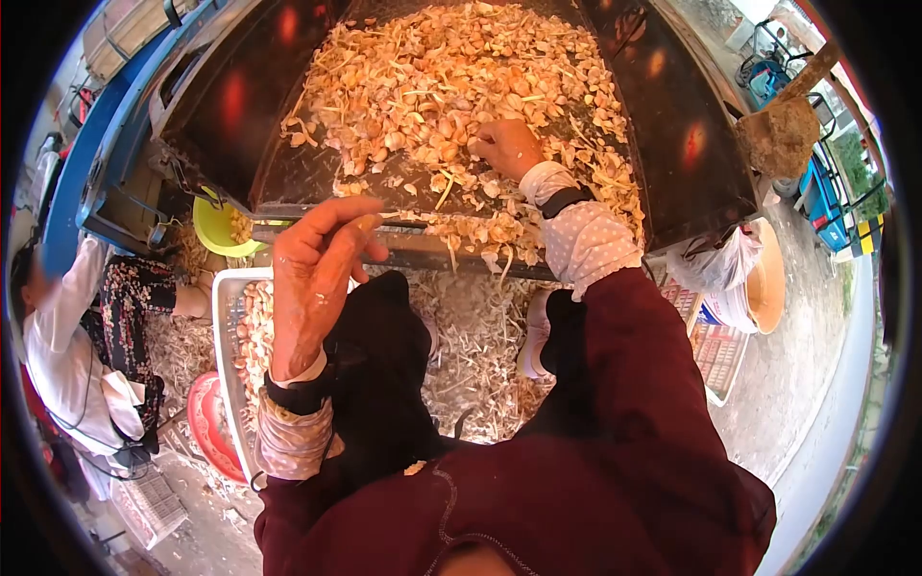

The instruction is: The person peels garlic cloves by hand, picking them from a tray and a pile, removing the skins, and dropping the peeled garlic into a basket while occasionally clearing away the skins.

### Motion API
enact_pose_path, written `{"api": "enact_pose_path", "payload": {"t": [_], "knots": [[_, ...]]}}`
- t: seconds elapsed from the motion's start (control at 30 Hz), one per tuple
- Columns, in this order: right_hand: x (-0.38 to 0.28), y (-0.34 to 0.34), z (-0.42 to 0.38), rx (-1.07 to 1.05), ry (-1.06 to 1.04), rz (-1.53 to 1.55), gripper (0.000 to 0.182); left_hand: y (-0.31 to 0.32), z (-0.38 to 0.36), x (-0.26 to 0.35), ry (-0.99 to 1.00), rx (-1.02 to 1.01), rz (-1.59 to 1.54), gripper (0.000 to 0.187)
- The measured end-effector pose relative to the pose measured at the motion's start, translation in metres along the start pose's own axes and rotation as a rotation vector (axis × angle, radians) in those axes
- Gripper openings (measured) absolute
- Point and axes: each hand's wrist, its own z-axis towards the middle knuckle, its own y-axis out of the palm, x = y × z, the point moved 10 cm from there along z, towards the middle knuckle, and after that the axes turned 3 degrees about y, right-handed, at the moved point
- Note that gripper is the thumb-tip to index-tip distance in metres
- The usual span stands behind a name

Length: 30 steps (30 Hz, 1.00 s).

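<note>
A heap of garlic cloves [403,106], mixed with loose skins and stem bits, covers a dark metal tray [298,182] in front of me. My right hand [507,147] is in the heap with its fingers curled down among the cloves; what they grip, if anything, is hidden. My left hand [322,274] is raised near the tray's front edge, its fingers and thumb stretched to the right and apart, with nothing visible in them. Below and left of it stands a white basket [223,326] holding garlic cloves, partly covered by the hand and forearm.
Dark side walls [691,144] flank the tray. On the left are a yellow-green bowl [206,230], a red basin [209,427] and a seated person [72,336]. A bucket [764,274] and a crate [725,355] stand right. Skins [471,365] litter the floor between my feet.
</note>
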Motion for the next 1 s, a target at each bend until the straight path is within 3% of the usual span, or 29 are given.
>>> {"api": "enact_pose_path", "payload": {"t": [0.07,0.13,0.2,0.27,0.33,0.5,0.77,1.0], "knots": [[0.017,0.007,-0.022,-0.187,0.309,0.732,0.028,0.032,0.012,-0.006,0.055,-0.152,-0.021,0.03],[0.009,-0.004,-0.033,-0.156,0.293,0.904,0.024,0.056,0.029,-0.012,0.131,-0.18,0.068,0.032],[-0.011,-0.022,-0.045,-0.086,0.263,1.417,0.018,0.08,0.039,-0.012,0.208,-0.207,0.154,0.035],[-0.03,-0.039,-0.057,-0.109,0.247,1.396,0.018,0.094,0.049,-0.01,0.249,-0.168,0.091,0.044],[-0.047,-0.055,-0.069,-0.03,0.174,1.566,0.018,0.103,0.054,-0.008,0.339,-0.126,0.149,0.043],[-0.052,-0.069,-0.085,-0.033,0.095,1.487,0.02,0.11,0.055,-0.021,0.262,-0.163,-0.15,0.03],[-0.05,-0.066,-0.095,-0.159,0.118,1.317,0.021,0.122,0.049,-0.018,0.149,-0.238,-0.15,0.019],[-0.056,-0.043,-0.09,-0.175,0.098,1.64,0.023,0.11,0.064,-0.055,-0.041,-0.121,-0.594,0.02]]}}
